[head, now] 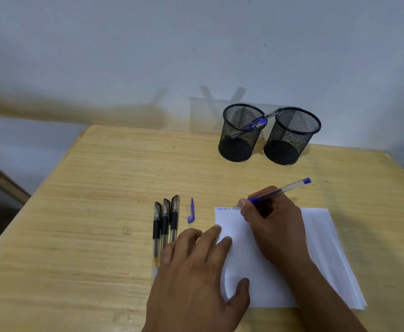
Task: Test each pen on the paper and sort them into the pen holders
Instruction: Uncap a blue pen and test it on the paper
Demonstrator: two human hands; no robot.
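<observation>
My right hand (271, 218) grips a clear blue pen (289, 188) with its tip on the top left corner of the white paper (320, 238), beside a short line of blue writing (222, 208). My left hand (196, 271) lies flat, fingers spread, pressing the paper's left edge. Three black-capped pens (165, 221) lie side by side left of the paper, partly under my left fingers. A loose blue cap (190, 211) rests between them and the paper. Two black mesh holders stand at the back: the left holder (240, 133) has one blue pen (256, 123) leaning in it, the right holder (292, 136) looks empty.
The wooden table (88, 200) ends at a pale wall behind the holders. Its left edge runs diagonally, with a wooden frame piece (2, 180) beyond it. A small pencil mark (127, 230) sits on the tabletop left of the pens.
</observation>
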